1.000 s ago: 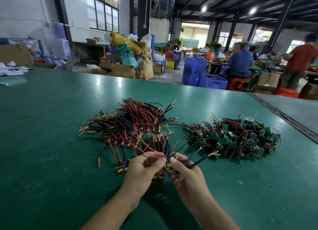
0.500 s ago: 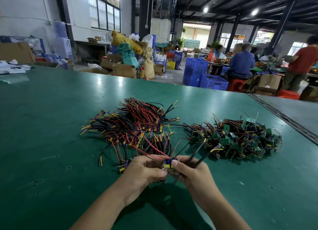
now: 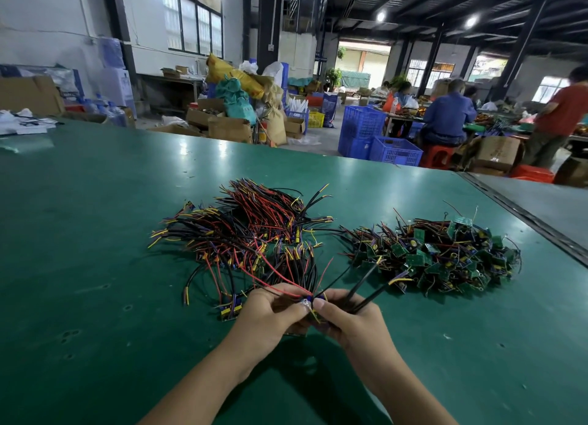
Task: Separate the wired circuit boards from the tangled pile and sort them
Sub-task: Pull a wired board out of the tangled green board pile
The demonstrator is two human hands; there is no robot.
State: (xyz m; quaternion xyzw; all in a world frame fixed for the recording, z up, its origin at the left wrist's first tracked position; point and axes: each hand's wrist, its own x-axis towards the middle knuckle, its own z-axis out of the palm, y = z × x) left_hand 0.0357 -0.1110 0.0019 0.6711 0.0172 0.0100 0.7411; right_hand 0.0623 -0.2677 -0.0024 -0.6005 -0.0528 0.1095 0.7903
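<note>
Grip is shared: the left hand [image 3: 272, 318] and right hand [image 3: 348, 324] curl in and pinch one wired circuit board [image 3: 309, 306] between them, low over the green table [image 3: 95, 221], probably to work its leads loose. Its red wire [image 3: 275, 275] trails back into the tangled pile [image 3: 248, 236] just beyond. The heap of green boards [image 3: 439, 256] lies apart on the right, presumably to keep the lots separate.

Two hands: left hand [image 3: 270, 320], right hand [image 3: 353, 324]. Two piles: wire pile [image 3: 248, 233], board pile [image 3: 440, 256]. One held bundle [image 3: 307, 303].
</note>
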